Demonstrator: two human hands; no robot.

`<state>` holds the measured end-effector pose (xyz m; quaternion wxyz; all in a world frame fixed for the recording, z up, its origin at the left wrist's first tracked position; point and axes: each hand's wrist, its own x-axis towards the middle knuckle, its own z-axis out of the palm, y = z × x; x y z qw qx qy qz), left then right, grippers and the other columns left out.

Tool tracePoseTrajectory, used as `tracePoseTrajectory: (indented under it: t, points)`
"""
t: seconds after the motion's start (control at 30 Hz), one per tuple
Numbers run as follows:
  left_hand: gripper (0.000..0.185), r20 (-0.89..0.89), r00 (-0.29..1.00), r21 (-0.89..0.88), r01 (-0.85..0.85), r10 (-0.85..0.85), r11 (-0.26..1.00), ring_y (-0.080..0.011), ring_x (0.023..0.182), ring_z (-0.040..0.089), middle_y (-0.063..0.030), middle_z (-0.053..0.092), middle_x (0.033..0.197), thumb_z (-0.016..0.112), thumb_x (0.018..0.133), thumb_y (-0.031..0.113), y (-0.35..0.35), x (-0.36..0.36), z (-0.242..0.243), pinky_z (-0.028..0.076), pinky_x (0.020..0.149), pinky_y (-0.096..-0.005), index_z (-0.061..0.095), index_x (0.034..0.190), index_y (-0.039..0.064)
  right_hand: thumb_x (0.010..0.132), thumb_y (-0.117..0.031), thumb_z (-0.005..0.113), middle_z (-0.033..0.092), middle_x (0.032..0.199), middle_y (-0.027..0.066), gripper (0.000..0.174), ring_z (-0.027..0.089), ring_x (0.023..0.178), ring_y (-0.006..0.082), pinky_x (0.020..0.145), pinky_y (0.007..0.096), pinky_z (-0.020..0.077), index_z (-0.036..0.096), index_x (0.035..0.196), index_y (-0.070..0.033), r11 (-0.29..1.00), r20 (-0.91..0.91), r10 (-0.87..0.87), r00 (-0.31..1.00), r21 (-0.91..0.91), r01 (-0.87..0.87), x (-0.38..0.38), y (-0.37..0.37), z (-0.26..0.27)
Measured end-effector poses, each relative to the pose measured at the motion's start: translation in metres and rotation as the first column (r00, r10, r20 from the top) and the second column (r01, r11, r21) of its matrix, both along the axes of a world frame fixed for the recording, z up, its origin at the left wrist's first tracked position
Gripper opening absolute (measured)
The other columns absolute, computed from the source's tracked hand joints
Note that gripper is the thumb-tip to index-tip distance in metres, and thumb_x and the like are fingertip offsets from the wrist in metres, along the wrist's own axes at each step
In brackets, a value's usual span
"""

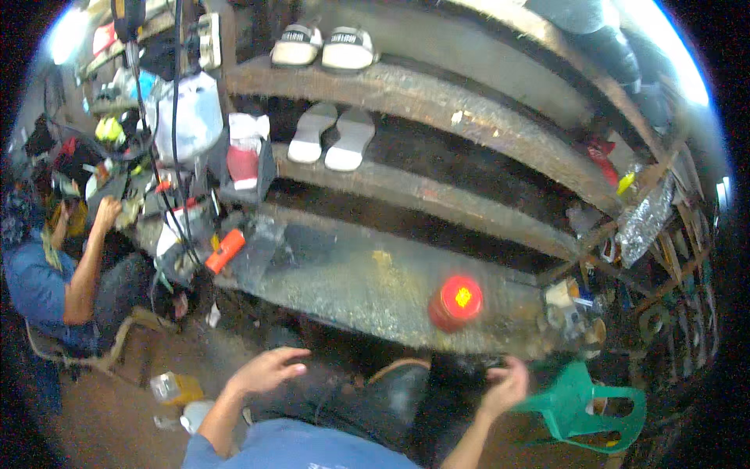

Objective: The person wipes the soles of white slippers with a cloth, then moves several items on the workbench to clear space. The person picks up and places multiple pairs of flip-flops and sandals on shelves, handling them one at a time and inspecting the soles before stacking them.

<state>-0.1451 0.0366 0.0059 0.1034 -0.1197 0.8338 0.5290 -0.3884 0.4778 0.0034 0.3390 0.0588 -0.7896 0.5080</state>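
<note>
My left hand (269, 370) is held over my lap, fingers apart, with nothing in it. On the other side my right hand (508, 381) is raised beside a green plastic chair (568, 404); it is blurred, its fingers look partly curled, and no held object shows. In front of me, a red lidded container (454, 305) stands near the front edge of a worn workbench (351, 275). An orange object (225, 251) lies at the bench's left end. On the shelf above rest two grey-and-white shoe soles (333, 138), and a pair of shoes (323, 48) sits higher up.
A co-worker in a blue shirt (38, 287) sits at the far left by a cluttered work area. Cables (176, 105) hang down there, near a white plastic bag (196, 120). A yellow container (181, 388) is on the floor. Jars and cans (571, 313) crowd the bench's right end.
</note>
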Motion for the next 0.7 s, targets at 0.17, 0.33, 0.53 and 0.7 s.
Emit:
tracePoseTrajectory:
  t: [0.17,0.33,0.53,0.7]
  points:
    - [0.054,-0.275,0.960,0.061,0.078,-0.059,0.995,-0.0258,0.132,0.059,-0.0146,0.062,0.143,0.065,0.103,0.037,-0.005,-0.038,0.022,0.046,0.111,-0.0397,0.057,0.144,0.004,0.090,-0.066,0.065,0.064,0.135,0.0266,0.073,0.064,0.121,0.0407,0.099,0.0511,0.0522,0.065,0.138,-0.011,0.749,0.696,0.001,0.718,0.475,-0.462,0.071,-0.089,-0.041]
    - [0.051,-0.376,0.921,-0.098,0.072,-0.104,0.993,-0.0354,0.130,0.058,-0.0183,0.064,0.135,0.063,0.102,0.040,0.017,-0.057,0.032,0.044,0.112,-0.0435,0.061,0.138,0.004,0.081,-0.070,0.070,0.027,0.160,0.0394,0.105,0.055,0.132,0.0505,0.106,0.0568,0.0486,0.030,0.164,-0.019,0.447,0.830,-0.257,0.496,0.557,-0.700,0.091,-0.105,-0.092]
    - [0.071,-0.681,0.659,-0.261,0.188,-0.318,0.947,-0.0401,0.151,0.033,-0.0215,0.038,0.161,0.074,0.095,0.034,-0.024,-0.073,0.107,0.029,0.124,-0.0475,0.044,0.154,0.008,0.096,-0.053,0.066,0.069,0.134,0.0143,0.061,0.065,0.126,0.0325,0.105,0.0444,0.0519,0.064,0.140,-0.011,-0.136,0.979,0.151,0.138,0.158,-0.978,0.022,-0.140,0.058]
    - [0.068,-0.924,0.355,-0.288,-0.400,-0.143,0.870,-0.0376,0.147,0.040,-0.0206,0.048,0.153,0.078,0.090,0.028,-0.097,-0.133,0.241,0.030,0.123,-0.0477,0.051,0.147,0.005,0.093,-0.029,0.074,0.067,0.136,0.0166,0.050,0.063,0.126,0.0366,0.110,0.0453,0.0480,0.064,0.135,-0.005,0.238,0.149,0.851,0.503,0.746,-0.622,-0.004,-0.240,0.255]
